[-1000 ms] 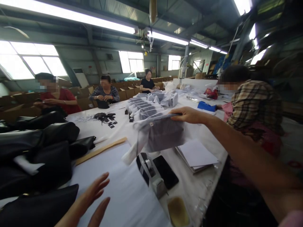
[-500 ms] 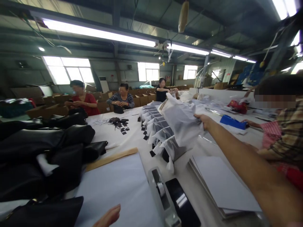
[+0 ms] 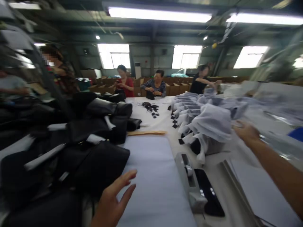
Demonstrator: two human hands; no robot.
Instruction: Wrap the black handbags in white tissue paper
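the dark ceiling (image 3: pixel 142 30) of a big hall fills the top of the frame, with long bright lamps (image 3: pixel 159 14) and, below, windows (image 3: pixel 114 56). cardboard boxes (image 3: pixel 104 87) stand in rows across the middle, behind several persons (image 3: pixel 157 85). the white table (image 3: pixel 163 118) spreads toward the bottom. on the left is a heap of black bags (image 3: pixel 101 164); right of the centre, bags in white wrapping (image 3: pixel 210 123) stand in a close row. pale sheets (image 3: pixel 156 176) lie at lower centre, beside a tape dispenser (image 3: pixel 190 186). the left hand (image 3: pixel 110 201) is open and empty over the near end, close to the black bags. the right hand (image 3: pixel 246 130) is just beside the wrapped bags; it is blurred, so its grip i cannot tell. small black tags (image 3: pixel 151 108) lie farther back.
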